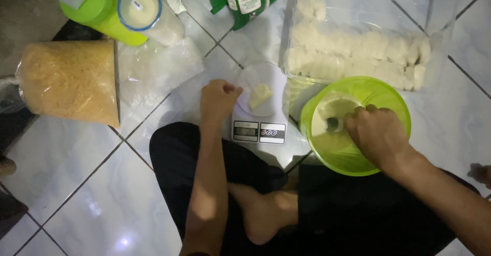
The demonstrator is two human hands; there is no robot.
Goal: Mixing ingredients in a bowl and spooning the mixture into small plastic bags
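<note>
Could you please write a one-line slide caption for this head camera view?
Left hand beside a kitchen scale; right hand scooping in a green bowl.

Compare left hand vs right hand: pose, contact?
The left hand is a closed fist beside the scale, where a pale lump sits; the right hand reaches into the green bowl, gripping a spoon in pale dough. Left appears to hold nothing; right holds a tool. Both are bare.

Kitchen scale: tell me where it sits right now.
In the head view, the kitchen scale rests on the tiled floor at centre, between the left hand and the green bowl.
</note>
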